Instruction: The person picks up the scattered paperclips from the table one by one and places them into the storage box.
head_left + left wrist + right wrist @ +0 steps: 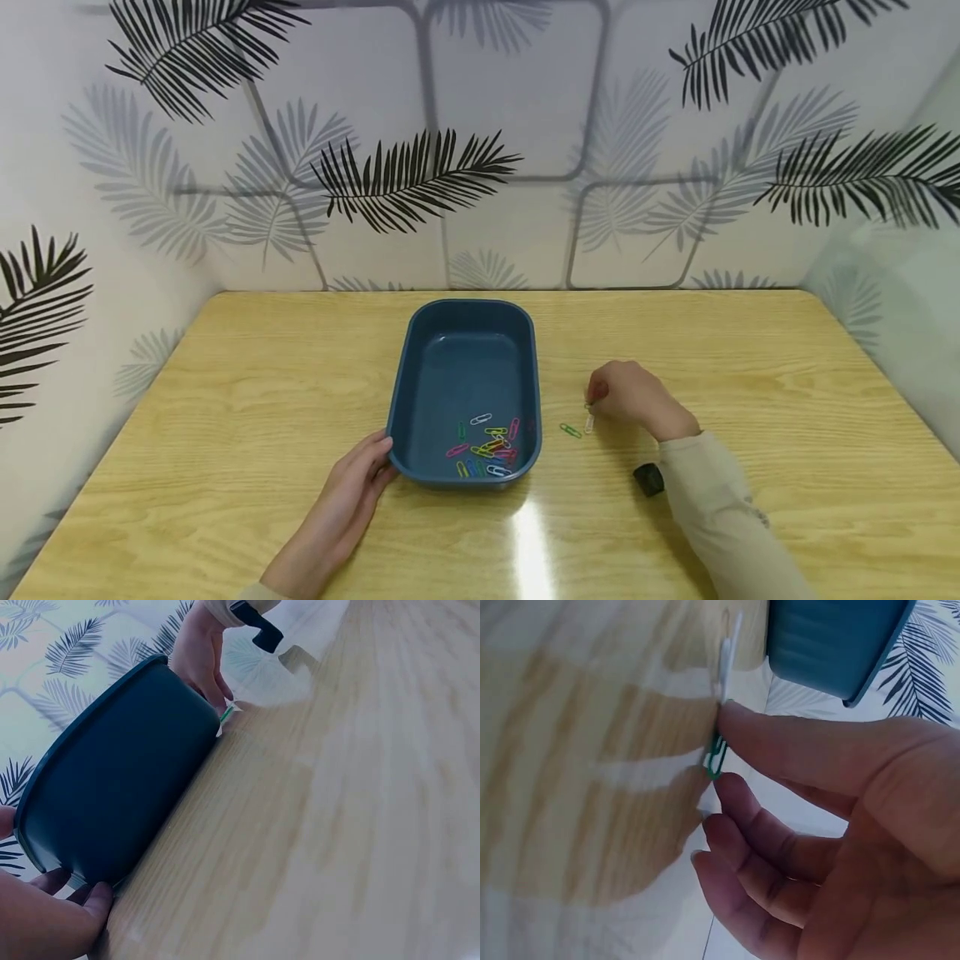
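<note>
A deep blue plastic tray (465, 392) stands on the table with several coloured paper clips (491, 448) loose in its near end. My left hand (352, 487) grips its near left corner, thumb at the rim and fingers underneath along the side. To the right of the tray, my right hand (633, 400) reaches down to the tabletop. A green paper clip (716, 757) sits between its thumb and index fingertip, the other fingers curled loosely beside them. Near the thumb lies a white paper clip (589, 423), with another green clip (570, 430) a little farther left.
A small black object (648, 479) is beside the right forearm, close to the sleeve. The wooden table (262, 383) meets a leaf-patterned wall covering (510, 233) at its far edge. Light glares off the tabletop in front of the tray.
</note>
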